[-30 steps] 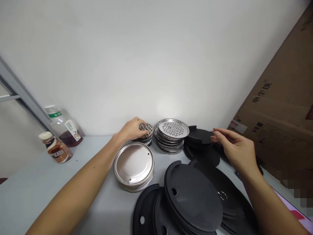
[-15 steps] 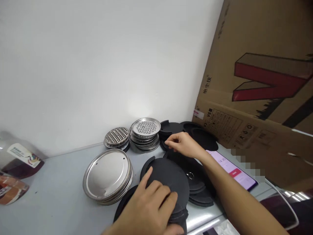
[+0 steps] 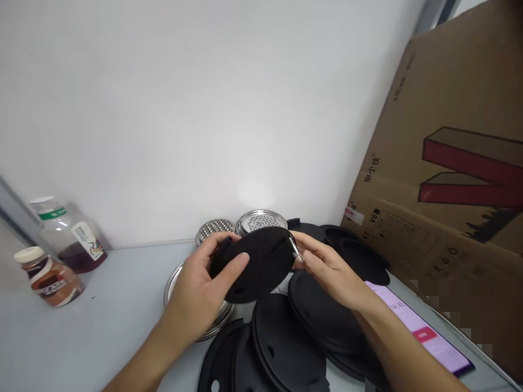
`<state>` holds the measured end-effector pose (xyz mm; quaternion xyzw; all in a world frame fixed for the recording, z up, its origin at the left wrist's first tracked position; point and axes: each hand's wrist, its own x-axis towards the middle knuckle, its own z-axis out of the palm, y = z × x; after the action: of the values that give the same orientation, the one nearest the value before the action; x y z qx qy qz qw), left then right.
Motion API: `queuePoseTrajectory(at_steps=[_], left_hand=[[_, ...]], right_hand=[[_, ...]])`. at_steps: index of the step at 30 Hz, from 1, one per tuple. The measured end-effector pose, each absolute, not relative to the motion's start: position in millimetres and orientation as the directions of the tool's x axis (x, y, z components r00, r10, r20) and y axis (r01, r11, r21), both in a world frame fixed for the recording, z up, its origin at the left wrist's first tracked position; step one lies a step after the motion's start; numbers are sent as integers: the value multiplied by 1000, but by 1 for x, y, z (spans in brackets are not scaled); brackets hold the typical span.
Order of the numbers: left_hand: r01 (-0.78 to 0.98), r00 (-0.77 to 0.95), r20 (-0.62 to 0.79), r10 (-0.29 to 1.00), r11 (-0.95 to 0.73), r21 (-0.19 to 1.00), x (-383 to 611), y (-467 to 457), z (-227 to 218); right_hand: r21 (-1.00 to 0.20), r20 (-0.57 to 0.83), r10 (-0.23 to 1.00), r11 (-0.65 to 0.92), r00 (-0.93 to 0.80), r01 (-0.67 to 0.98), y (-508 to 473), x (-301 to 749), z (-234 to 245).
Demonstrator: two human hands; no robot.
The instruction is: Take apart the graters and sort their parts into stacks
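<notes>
My left hand point(image 3: 200, 287) holds a round black foam disc point(image 3: 255, 265) up off the table, its fingers curled over the disc's left edge. My right hand point(image 3: 330, 270) pinches a small metal ring point(image 3: 295, 249) at the disc's right edge. Below the hands lie stacked black discs point(image 3: 284, 348), partly hidden. Behind the disc stand a stack of perforated steel plates point(image 3: 259, 221) and a smaller stack of grater plates point(image 3: 214, 229). A stack of plain steel pans point(image 3: 174, 288) sits mostly hidden behind my left hand.
Further black discs point(image 3: 359, 256) lie by a tall cardboard box point(image 3: 441, 185) leaning at the right. A tablet with a pink screen point(image 3: 417, 326) lies on the grey table point(image 3: 114, 305). Several bottles point(image 3: 69, 239) stand at the left, before a white wall.
The black disc has been lifted from the pile into both hands. My right hand has moved from above the pile to the ring, and the view has turned slightly left.
</notes>
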<state>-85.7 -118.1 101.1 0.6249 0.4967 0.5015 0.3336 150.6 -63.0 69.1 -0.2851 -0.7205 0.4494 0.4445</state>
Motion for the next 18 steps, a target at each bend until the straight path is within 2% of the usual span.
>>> queuePoseTrajectory(at_steps=[3,6,8,10,12,15,18], left_hand=[[25,100,58,993,-61,998,-108,-122,107],[20,168,-46,985,43,999,-124,-124,102],[81,165,-57,985,44,996,-130,-125,96],[107,180,-62,982,44,993,-134,-123,90],[62,217,-78,973,66,996,-140,-119,85],[-44,372,-137,918,164,985,-151,-114,77],[32,546,-183,818,198,980,-151,-115,72]], right_hand=[[-950,312,848,277,-428,-143,-75,134,79],[-978,189,810,107,-556,-176,-82,118,80],[-987,163,784,126,-599,-104,-84,112,73],[-976,193,820,218,-539,-16,-86,109,64],[-968,208,845,249,-493,18,-87,111,56],[-989,139,811,148,-568,-30,-87,116,48],[-995,98,777,90,-622,-43,-91,114,47]])
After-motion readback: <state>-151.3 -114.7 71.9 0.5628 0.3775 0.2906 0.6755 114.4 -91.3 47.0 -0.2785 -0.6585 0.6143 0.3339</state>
